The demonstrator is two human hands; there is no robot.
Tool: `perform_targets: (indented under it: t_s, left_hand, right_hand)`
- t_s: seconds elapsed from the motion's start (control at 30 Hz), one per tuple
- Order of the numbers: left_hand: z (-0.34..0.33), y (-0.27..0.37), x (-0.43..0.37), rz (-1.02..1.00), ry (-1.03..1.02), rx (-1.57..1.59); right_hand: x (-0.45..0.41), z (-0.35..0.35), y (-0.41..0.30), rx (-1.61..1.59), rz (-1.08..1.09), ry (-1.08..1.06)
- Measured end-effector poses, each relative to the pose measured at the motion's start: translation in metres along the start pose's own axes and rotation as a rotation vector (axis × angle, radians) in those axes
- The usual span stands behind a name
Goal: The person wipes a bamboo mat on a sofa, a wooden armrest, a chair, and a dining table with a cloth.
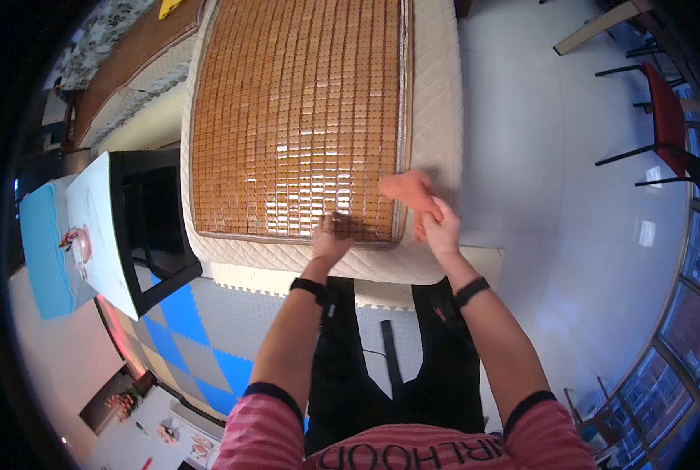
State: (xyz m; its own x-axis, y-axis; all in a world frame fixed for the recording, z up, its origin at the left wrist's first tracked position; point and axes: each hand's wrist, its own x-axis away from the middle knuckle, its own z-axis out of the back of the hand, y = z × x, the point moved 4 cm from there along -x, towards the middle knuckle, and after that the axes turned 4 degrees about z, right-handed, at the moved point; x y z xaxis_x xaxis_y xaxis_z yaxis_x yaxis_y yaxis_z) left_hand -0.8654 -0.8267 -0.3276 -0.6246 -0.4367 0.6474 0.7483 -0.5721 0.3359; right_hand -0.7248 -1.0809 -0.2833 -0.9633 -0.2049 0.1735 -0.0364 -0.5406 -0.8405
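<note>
A brown bamboo-tile sleeping mat [303, 106] with a cloth border lies on a cream quilted mattress [435, 117] in front of me. My left hand [329, 238] rests on the near edge of the mat, fingers spread and no object in it. My right hand [442, 229] grips an orange cloth [409, 189] over the mattress's near right corner. The cloth's loose end reaches across the mat's right border. Part of the cloth is bunched inside my fingers and hidden.
A marble-topped table [100, 229] with black sides stands left of the mattress. Blue and grey foam tiles [179, 311] cover the floor there. Glossy white floor [514, 147] runs along the right side, with a red chair [664, 117] farther off. Another mat-covered bed [115, 76] is at the upper left.
</note>
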Motion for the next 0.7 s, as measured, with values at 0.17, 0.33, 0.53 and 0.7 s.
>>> perform_targets:
  t_s: [0.17,0.33,0.53,0.7]
  left_hand:
    - [-0.054,0.111,0.035,0.048,-0.381,0.551]
    - [-0.059,0.104,0.023,0.184,-0.3,0.003]
    - [-0.072,0.119,0.02,0.181,-0.206,-0.198]
    - [-0.077,0.118,0.018,0.176,-0.221,-0.204]
  right_hand:
    - [0.027,0.103,0.054,-0.645,-0.453,-0.064]
    - [0.047,0.174,0.066,-0.728,-0.544,-0.115]
    - [0.028,0.194,0.07,-0.85,-0.577,-0.109]
    - [-0.023,0.192,0.049,-0.946,-0.475,0.003]
